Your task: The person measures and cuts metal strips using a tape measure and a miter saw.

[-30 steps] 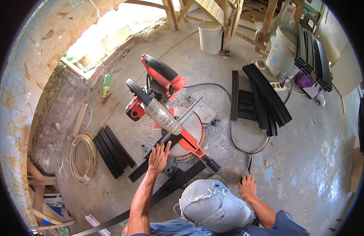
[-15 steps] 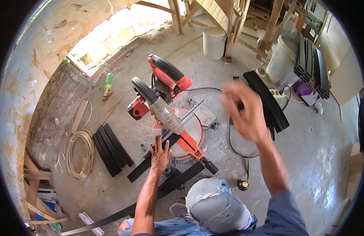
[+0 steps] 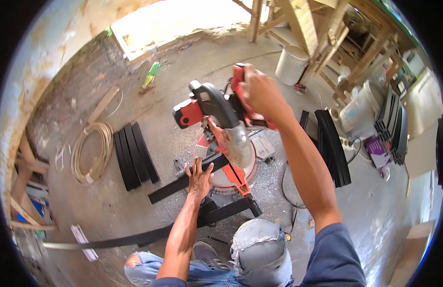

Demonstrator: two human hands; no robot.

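A red and black miter saw (image 3: 214,103) stands on the floor before me. My right hand (image 3: 262,93) is closed around its handle (image 3: 238,79), at the top of the raised saw head. A black bar (image 3: 169,190) lies across the saw's base under the blade guard (image 3: 238,143). My left hand (image 3: 201,181) rests on that bar with its fingers spread, pressing it close to the guard. Nearer to me, a long black strip (image 3: 173,230) runs below the saw's front and off to the left. The blade is mostly hidden by its guard.
Several short black pieces (image 3: 138,155) and a coiled hose (image 3: 87,162) lie at left. A green bottle (image 3: 152,74) is on the floor beyond. More black lengths (image 3: 332,148) lie at right, near a white bucket (image 3: 362,107) and a power strip (image 3: 347,144). A cable (image 3: 286,191) trails beside the saw.
My right hand has moved left and away from me, from the air at right onto the saw handle, and closed on it. My left hand stays on the bar. The view has shifted.
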